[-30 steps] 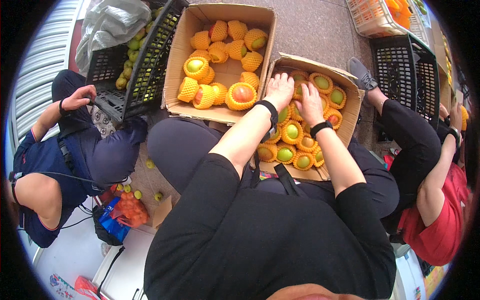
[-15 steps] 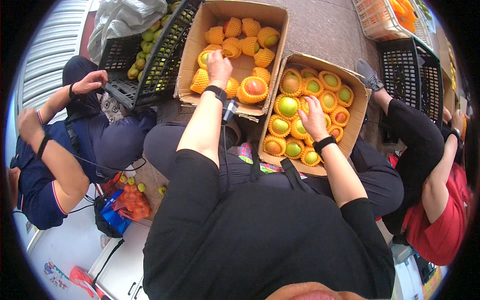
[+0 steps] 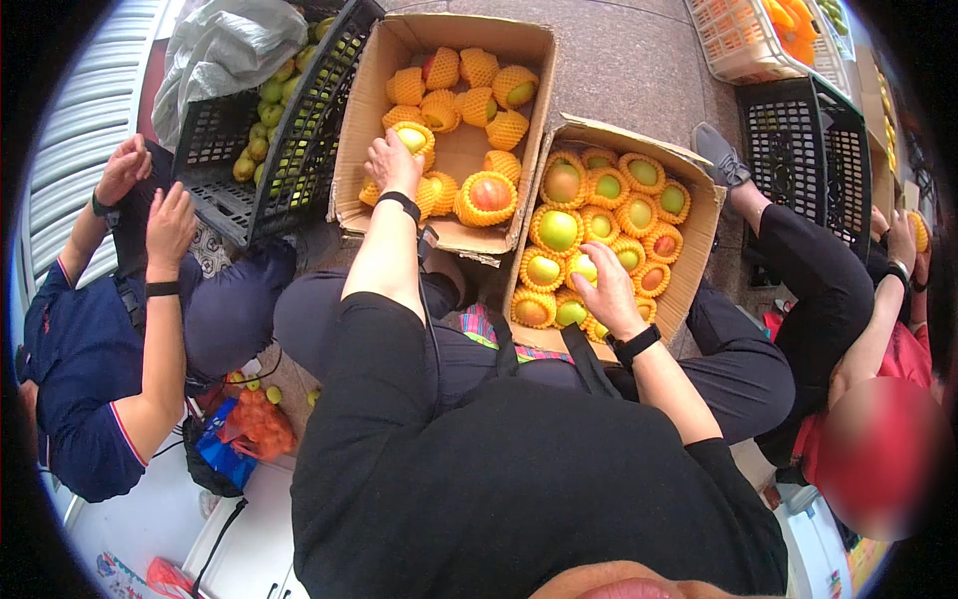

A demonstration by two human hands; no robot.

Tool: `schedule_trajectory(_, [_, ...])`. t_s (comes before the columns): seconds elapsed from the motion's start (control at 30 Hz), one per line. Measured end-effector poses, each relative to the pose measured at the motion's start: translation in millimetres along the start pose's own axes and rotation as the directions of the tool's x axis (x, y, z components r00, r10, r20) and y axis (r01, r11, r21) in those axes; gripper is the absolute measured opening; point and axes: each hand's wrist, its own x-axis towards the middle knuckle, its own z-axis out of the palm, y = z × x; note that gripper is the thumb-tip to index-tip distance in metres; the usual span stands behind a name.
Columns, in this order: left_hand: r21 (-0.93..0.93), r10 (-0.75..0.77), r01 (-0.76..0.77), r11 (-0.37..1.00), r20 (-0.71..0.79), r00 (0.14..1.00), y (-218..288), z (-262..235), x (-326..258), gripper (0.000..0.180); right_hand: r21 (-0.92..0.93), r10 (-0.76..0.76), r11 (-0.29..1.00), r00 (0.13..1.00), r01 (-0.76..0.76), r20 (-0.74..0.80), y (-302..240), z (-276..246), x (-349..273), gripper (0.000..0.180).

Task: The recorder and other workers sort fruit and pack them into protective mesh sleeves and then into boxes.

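Note:
My left hand (image 3: 395, 166) reaches into the left cardboard box (image 3: 364, 75), its fingers closed on a greenish apple (image 3: 410, 138) in a yellow foam net. Around it lie several more netted apples, a large reddish one (image 3: 489, 196) at the box's near right. My right hand (image 3: 611, 297) is over the right cardboard box (image 3: 699, 235), which holds close-set rows of netted green and red apples (image 3: 557, 230). Its thumb and fingers are apart, the fingertips at an apple in the near rows; whether they touch it I cannot tell.
Left of the boxes, a black plastic crate (image 3: 304, 120) lies tipped with loose green fruit (image 3: 261, 130) in it. One person (image 3: 110, 329) sits at my left, another (image 3: 878, 339) at my right. Black crates (image 3: 803, 150) and a white crate (image 3: 743, 45) stand at the far right.
My left hand has shifted left and down, onto a netted apple. My right hand has moved toward the near rows of the right box. The whole view has shifted slightly.

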Motion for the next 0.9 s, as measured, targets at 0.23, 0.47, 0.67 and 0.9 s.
schedule_trajectory(0.23, [0.021,0.399,-0.401,0.916,0.07,0.914,8,45,6,0.067,-0.012,0.025,1.0,1.0,-0.025,-0.018,7,-3,-4,0.038])
schedule_trajectory(0.47, [-0.117,0.518,-0.524,0.844,-0.083,0.852,-13,59,11,0.076,0.301,0.255,0.94,0.916,-0.16,-0.309,3,-68,-17,0.044])
schedule_trajectory(0.67, [-0.456,0.439,-0.45,0.768,-0.137,0.888,50,16,-6,0.066,0.622,0.56,0.781,0.503,-0.056,-0.658,-5,-217,-90,0.029])
schedule_trajectory(0.9, [-0.778,0.798,0.619,-0.102,0.307,0.518,128,-77,-103,0.053,0.727,0.266,0.687,0.932,-0.006,-0.244,-21,-129,-25,0.061])
